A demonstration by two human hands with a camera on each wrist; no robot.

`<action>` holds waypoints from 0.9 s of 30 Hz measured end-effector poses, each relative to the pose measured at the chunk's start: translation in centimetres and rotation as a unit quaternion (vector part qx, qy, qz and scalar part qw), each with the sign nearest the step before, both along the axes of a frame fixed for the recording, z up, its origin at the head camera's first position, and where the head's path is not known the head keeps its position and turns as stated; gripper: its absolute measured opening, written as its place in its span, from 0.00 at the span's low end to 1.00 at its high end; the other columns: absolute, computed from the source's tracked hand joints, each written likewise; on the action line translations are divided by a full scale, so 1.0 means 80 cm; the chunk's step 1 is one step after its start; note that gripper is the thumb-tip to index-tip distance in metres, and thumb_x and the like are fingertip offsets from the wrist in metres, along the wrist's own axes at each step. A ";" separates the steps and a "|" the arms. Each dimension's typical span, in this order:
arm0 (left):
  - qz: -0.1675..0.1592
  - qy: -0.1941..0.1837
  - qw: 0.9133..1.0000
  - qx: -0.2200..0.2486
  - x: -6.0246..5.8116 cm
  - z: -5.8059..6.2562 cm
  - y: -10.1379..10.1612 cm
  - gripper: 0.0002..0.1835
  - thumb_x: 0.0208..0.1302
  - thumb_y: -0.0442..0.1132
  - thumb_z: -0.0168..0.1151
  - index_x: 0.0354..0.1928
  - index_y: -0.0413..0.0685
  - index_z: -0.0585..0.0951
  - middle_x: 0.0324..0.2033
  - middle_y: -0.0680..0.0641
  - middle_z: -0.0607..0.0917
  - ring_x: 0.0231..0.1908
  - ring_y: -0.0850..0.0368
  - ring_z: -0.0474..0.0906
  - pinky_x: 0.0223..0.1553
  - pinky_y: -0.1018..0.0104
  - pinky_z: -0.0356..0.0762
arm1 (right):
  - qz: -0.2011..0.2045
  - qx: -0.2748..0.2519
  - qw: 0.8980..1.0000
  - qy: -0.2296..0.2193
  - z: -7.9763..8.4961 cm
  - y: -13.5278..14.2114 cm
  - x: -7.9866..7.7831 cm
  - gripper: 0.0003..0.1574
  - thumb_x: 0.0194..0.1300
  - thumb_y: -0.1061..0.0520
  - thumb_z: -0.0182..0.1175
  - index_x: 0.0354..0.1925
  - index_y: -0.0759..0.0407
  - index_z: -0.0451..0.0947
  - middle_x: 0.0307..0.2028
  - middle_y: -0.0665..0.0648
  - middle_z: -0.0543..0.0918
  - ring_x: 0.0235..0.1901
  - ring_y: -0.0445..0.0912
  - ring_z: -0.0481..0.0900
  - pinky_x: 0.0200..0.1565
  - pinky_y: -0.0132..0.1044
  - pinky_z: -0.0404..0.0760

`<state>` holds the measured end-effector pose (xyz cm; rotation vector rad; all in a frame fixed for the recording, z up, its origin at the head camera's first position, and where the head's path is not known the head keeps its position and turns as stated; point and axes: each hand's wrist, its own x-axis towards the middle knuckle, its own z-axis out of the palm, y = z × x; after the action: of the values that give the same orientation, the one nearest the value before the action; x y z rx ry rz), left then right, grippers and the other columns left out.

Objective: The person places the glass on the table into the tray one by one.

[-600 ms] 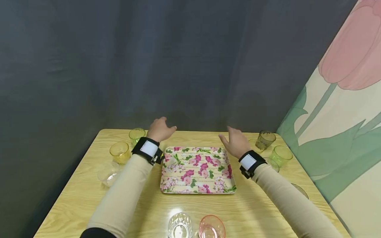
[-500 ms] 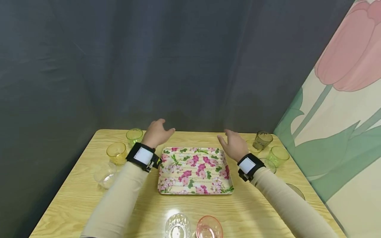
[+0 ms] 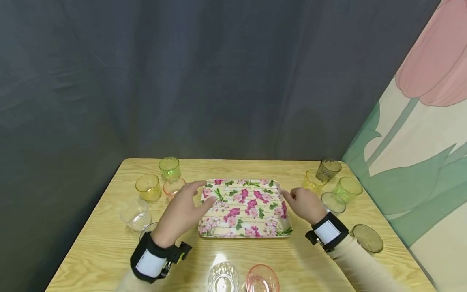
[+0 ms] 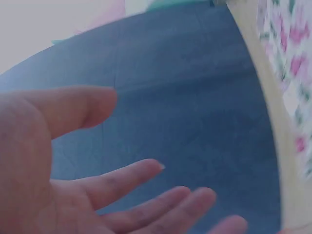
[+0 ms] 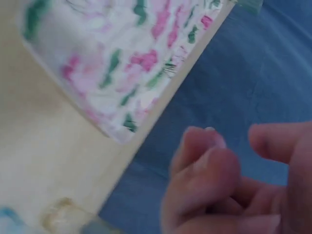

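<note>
A flowered rectangular tray [image 3: 244,209] lies flat in the middle of the wooden table. My left hand [image 3: 182,213] is over the tray's left side, thumb apart from the fingers, and the left wrist view shows its fingers [image 4: 126,183] spread around nothing. On the other side my right hand [image 3: 304,202] hovers near the tray's right edge. Its fingers [image 5: 200,185] are loosely bent in the right wrist view, with the thumb apart and no object between. Whether either hand touches the tray cannot be told.
Left of the tray are a green glass [image 3: 169,168], a yellow glass [image 3: 148,188], a pink glass [image 3: 173,186] and clear ones. To the right stand a grey glass [image 3: 328,169], a green glass [image 3: 348,190] and others. A clear bowl [image 3: 223,280] and pink bowl [image 3: 262,280] sit in front.
Both hands have come back from beyond the tray's far corners toward the near side, the left one farther. The right hand's fingers have bent more. The tray stays put on the table.
</note>
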<state>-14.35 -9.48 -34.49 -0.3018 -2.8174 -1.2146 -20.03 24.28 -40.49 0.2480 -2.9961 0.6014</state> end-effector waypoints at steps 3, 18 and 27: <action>0.000 -0.018 0.999 0.050 0.022 -0.026 -0.001 0.29 0.58 0.56 0.58 0.59 0.52 0.72 0.57 0.47 0.75 0.52 0.49 0.73 0.48 0.48 0.74 | -0.007 -0.016 0.998 -0.054 -0.020 0.009 0.014 0.33 0.69 0.38 0.42 0.13 0.56 0.64 0.09 0.48 0.62 0.09 0.42 0.58 0.15 0.34 0.58; -0.168 -0.001 0.943 0.288 0.107 -0.162 0.000 0.35 0.67 0.51 0.48 0.70 0.43 0.52 0.64 0.29 0.60 0.62 0.37 0.59 0.56 0.42 0.66 | -0.070 -0.029 0.992 -0.098 -0.087 0.024 0.038 0.31 0.65 0.40 0.49 0.12 0.55 0.62 0.09 0.48 0.59 0.10 0.42 0.58 0.16 0.35 0.57; -0.245 0.029 0.903 0.351 0.108 -0.204 0.001 0.58 0.53 0.50 0.65 0.70 0.32 0.35 0.62 0.17 0.51 0.66 0.50 0.53 0.61 0.59 0.61 | -0.063 -0.027 0.992 -0.103 -0.110 0.027 0.033 0.29 0.65 0.43 0.51 0.11 0.53 0.62 0.09 0.48 0.59 0.10 0.42 0.57 0.16 0.33 0.54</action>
<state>-5.68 -9.42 -50.81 -0.9902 -2.0918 -2.1511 -17.37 26.45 -49.30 -0.0100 -3.1544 0.7366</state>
